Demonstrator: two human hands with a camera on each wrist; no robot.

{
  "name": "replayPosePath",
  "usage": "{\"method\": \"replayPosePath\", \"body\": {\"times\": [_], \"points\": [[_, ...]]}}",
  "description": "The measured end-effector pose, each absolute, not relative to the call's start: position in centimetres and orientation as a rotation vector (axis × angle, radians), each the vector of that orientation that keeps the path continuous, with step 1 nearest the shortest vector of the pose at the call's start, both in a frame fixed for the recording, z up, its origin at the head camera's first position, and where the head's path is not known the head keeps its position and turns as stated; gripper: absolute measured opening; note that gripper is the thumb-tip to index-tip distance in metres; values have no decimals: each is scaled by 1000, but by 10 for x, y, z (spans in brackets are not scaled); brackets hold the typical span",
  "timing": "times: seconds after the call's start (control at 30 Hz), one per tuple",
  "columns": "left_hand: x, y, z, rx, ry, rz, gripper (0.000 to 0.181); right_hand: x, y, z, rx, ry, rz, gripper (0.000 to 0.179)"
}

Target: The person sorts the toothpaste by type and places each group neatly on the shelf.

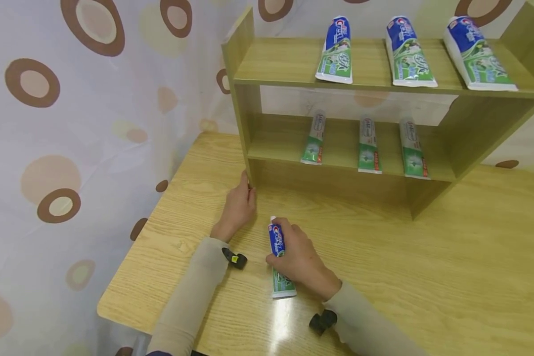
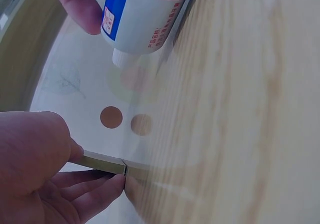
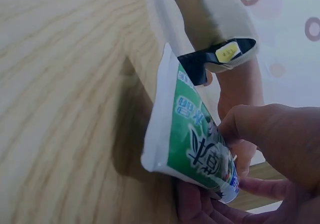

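Note:
My right hand [image 1: 300, 254] grips a blue, white and green toothpaste tube [image 1: 277, 240] low over the table, thumb on one side and fingers on the other. Its white cap points toward the shelf. In the right wrist view the tube's flat white end [image 3: 157, 119] faces the camera, above its shadow on the wood. At the lower left of the wooden shelf [image 1: 276, 138], my left hand [image 1: 239, 205] holds the side panel's edge. The left wrist view shows that panel edge [image 2: 102, 164] pinched between thumb and fingers.
Matching toothpaste tubes [image 1: 337, 49] lie on the shelf's top board, three in a row. Three slimmer grey and green tubes [image 1: 368, 144] lie on the board below. A patterned curtain [image 1: 93, 163] hangs behind the wooden table [image 1: 427, 277] and along its left.

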State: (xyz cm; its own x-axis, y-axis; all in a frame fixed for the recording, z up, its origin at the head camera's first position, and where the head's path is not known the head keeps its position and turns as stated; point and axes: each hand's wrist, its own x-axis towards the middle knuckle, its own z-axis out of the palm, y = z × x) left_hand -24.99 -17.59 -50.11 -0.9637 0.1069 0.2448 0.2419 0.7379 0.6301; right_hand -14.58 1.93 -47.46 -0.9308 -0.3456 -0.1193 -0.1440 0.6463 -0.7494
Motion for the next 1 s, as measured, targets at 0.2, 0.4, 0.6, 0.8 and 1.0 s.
{"method": "replayPosePath", "body": {"times": [0.2,0.4,0.6,0.8,1.0], "points": [[-264,-183,-526,-331,-2680,-1058,47,-148,27,-473,-375,2610,-1175,82],[-273,-184,-535,-334,-2709,-1054,49,-153,35,-461,-385,2644,-1215,81],[-275,-186,-543,-360,-2684,-1030,46,-158,41,-440,-432,2668,-1268,81],[-279,-189,-549,-352,-2696,-1018,48,-159,44,-423,-496,2663,-1339,81],[-256,-178,-512,-332,-2680,-1060,48,-160,44,-405,-570,2701,-1342,81]]}}
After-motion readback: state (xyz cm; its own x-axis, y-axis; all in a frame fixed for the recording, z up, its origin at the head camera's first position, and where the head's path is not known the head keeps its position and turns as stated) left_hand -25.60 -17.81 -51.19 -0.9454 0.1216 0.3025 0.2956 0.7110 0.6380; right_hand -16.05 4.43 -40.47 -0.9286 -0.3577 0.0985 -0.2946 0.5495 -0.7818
